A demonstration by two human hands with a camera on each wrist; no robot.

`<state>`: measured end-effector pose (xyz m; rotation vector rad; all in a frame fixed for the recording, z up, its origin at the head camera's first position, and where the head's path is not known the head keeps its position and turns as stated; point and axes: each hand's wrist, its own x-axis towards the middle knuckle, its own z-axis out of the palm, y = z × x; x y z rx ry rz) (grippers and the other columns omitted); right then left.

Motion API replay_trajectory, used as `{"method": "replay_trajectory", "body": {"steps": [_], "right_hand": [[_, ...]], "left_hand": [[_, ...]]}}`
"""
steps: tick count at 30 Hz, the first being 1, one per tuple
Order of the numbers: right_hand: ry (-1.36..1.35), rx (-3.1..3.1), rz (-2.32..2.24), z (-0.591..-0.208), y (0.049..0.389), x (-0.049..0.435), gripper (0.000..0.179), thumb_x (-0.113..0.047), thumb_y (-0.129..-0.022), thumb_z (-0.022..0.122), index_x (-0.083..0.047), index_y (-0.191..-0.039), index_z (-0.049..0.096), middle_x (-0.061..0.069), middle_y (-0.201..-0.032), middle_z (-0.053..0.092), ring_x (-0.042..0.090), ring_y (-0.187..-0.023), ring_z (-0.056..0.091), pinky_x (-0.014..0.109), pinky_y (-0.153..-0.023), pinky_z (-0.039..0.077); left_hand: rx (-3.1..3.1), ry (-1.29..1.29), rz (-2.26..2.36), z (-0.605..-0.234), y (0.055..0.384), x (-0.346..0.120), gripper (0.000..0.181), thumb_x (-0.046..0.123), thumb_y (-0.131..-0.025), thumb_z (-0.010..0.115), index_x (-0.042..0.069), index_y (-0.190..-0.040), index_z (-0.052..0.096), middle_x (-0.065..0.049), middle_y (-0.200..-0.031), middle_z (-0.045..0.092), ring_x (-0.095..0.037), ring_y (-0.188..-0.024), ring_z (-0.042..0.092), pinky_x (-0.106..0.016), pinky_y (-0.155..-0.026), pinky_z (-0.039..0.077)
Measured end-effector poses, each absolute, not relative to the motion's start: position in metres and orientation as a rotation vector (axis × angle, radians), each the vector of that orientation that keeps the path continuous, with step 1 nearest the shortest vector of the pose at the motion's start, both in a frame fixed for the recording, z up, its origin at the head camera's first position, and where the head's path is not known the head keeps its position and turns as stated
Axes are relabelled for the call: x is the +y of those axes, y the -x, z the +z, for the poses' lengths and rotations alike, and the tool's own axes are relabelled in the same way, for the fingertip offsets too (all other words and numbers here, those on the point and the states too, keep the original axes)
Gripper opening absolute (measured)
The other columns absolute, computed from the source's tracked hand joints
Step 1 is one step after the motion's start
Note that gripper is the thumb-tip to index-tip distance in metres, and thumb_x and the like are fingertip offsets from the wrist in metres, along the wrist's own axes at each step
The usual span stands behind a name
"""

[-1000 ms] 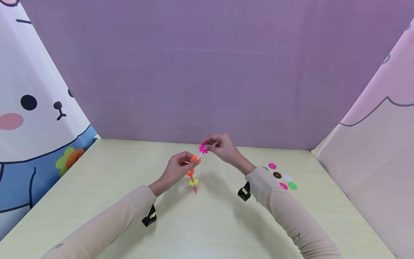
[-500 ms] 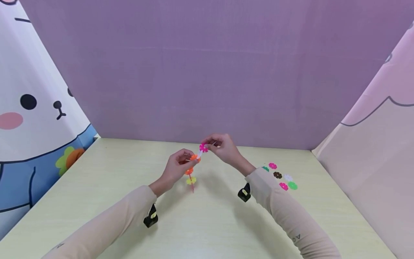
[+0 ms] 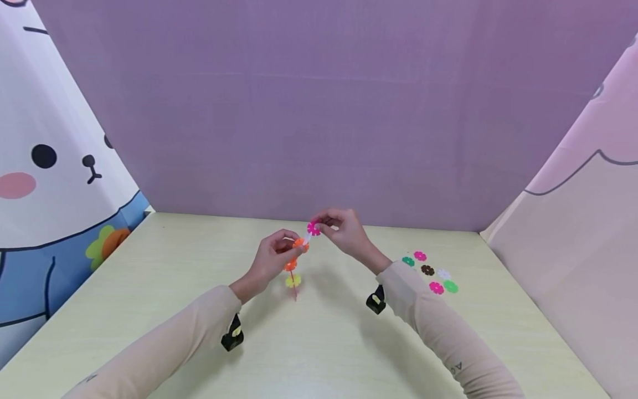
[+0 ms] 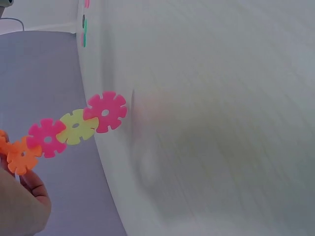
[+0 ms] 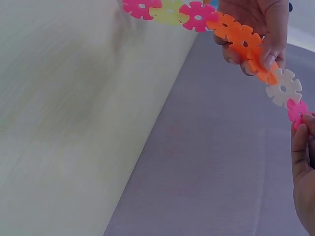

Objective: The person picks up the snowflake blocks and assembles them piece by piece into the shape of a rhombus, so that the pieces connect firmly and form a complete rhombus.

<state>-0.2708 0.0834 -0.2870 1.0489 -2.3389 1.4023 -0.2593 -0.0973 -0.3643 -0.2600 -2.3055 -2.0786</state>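
Between both hands runs a chain of flower-shaped interlocking plastic discs, raised over the table. My left hand (image 3: 269, 256) pinches it at the orange discs (image 5: 245, 44), thumb on one side and fingers behind. From there the chain's lower part hangs down, with a yellow disc (image 4: 76, 126) between two pink ones; a pink end disc (image 4: 105, 113) is lowest. Above the left hand a white disc (image 5: 283, 88) continues the chain. My right hand (image 3: 346, 233) pinches the pink disc (image 3: 313, 228) at the upper end, whose edge overlaps the white disc. Fingertips partly hide this pink disc.
Several loose discs lie on the table (image 3: 299, 354) beside the right forearm, among them a brown disc (image 3: 427, 270), a light green disc (image 3: 451, 286) and a teal disc (image 3: 408, 261). A purple backdrop (image 3: 319, 122) rises behind the table; printed cloths flank both sides.
The hanging end of the chain has swung slightly left. My right hand has dipped a little, and both hands keep their pinch on the discs.
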Motion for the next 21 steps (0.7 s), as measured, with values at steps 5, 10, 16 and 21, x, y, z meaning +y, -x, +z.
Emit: {"method": "replay_trajectory", "body": {"steps": [5, 10, 16, 21], "right_hand": [[-1.059, -2.357, 1.396, -0.2865, 0.2699, 0.0846, 0.012, 0.010, -0.081, 0.059, 0.012, -0.093, 0.064, 0.024, -0.088, 0.066, 0.033, -0.078, 0.065, 0.031, -0.073, 0.056], [-1.039, -2.351, 1.403, -0.2878, 0.2703, 0.0848, 0.012, 0.010, -0.081, 0.059, 0.012, -0.092, 0.064, 0.024, -0.088, 0.066, 0.033, -0.078, 0.065, 0.033, -0.073, 0.056], [-1.018, -2.345, 1.431, -0.2896, 0.2709, 0.0851, 0.012, 0.010, -0.081, 0.059, 0.012, -0.092, 0.064, 0.025, -0.087, 0.066, 0.033, -0.078, 0.066, 0.032, -0.072, 0.056], [-1.033, -2.361, 1.437, -0.2904, 0.2709, 0.0858, 0.012, 0.012, -0.081, 0.058, 0.013, -0.091, 0.064, 0.025, -0.088, 0.066, 0.034, -0.078, 0.065, 0.031, -0.072, 0.056]], "left_hand": [[-2.321, 0.257, -2.077, -0.3662, 0.2597, -0.0975, 0.026, 0.020, -0.083, 0.068, 0.009, -0.104, 0.058, -0.011, -0.098, 0.068, -0.017, -0.081, 0.059, -0.022, -0.067, 0.050], [-2.316, 0.261, -2.076, -0.3632, 0.2580, -0.0970, 0.025, 0.020, -0.083, 0.067, 0.010, -0.104, 0.058, -0.010, -0.098, 0.068, -0.017, -0.080, 0.059, -0.021, -0.067, 0.050], [-2.304, 0.274, -2.089, -0.3611, 0.2564, -0.0965, 0.023, 0.018, -0.083, 0.067, 0.010, -0.104, 0.058, -0.011, -0.097, 0.068, -0.019, -0.080, 0.059, -0.021, -0.066, 0.050], [-2.324, 0.290, -2.075, -0.3621, 0.2570, -0.0969, 0.024, 0.019, -0.083, 0.067, 0.010, -0.103, 0.059, -0.011, -0.097, 0.068, -0.017, -0.079, 0.060, -0.022, -0.066, 0.050]]}}
